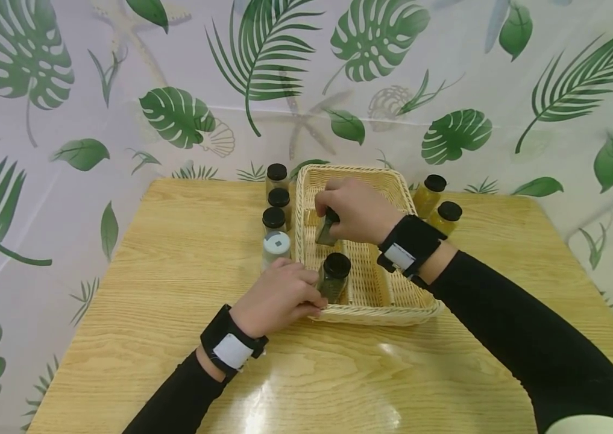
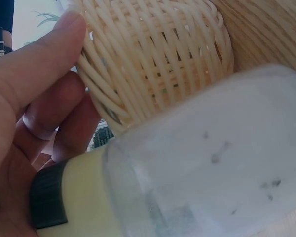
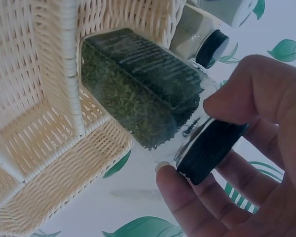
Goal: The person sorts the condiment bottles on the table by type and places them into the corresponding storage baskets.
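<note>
A jar of dried green herbs (image 3: pixel 143 89) hangs tilted over the left part of the wicker basket (image 1: pixel 387 313). My right hand (image 1: pixel 357 208) pinches it by its black lid (image 3: pixel 209 150), thumb on one side and fingers on the other. Another black-lidded jar (image 1: pixel 334 280) stands in the basket's front left compartment. My left hand (image 1: pixel 281 295) grips the basket's rim at the front left corner, close beside that jar. Near my left wrist, a white container (image 2: pixel 212 153) with a pale yellow band stands outside the basket, seen large in the left wrist view.
Black-lidded jars (image 1: pixel 274 220) line the basket's left side, behind the white-topped container. Two jars with yellow contents (image 1: pixel 430 194) stand to the right. Wicker dividers (image 1: pixel 379 280) split the basket. A leaf-patterned cloth (image 1: pixel 306 72) hangs behind the wooden table (image 1: pixel 192 241).
</note>
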